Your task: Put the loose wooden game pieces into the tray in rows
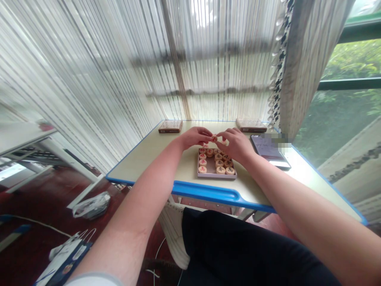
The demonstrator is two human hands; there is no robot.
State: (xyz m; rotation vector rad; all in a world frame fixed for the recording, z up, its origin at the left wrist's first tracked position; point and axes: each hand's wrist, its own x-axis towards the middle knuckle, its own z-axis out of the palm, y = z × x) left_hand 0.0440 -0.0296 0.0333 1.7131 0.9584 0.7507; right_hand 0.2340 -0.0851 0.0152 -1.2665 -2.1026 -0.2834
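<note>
The tray [217, 176] sits before me on the desk [143, 161], between my forearms, with xiangqi discs [220, 171] along its left, right and far sides. Beyond it, between my left hand [197, 136] and right hand [235, 143], is one xiangqi piece [214, 138]. A phone [262, 147] lies to the right; two boxes [170, 126] rest farther back, left and right (a string curtain [149, 79] hangs behind).

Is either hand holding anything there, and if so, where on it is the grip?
Yes: the left hand has a round game piece by its left edge; whether the right hand also grips it cannot be told.
</note>
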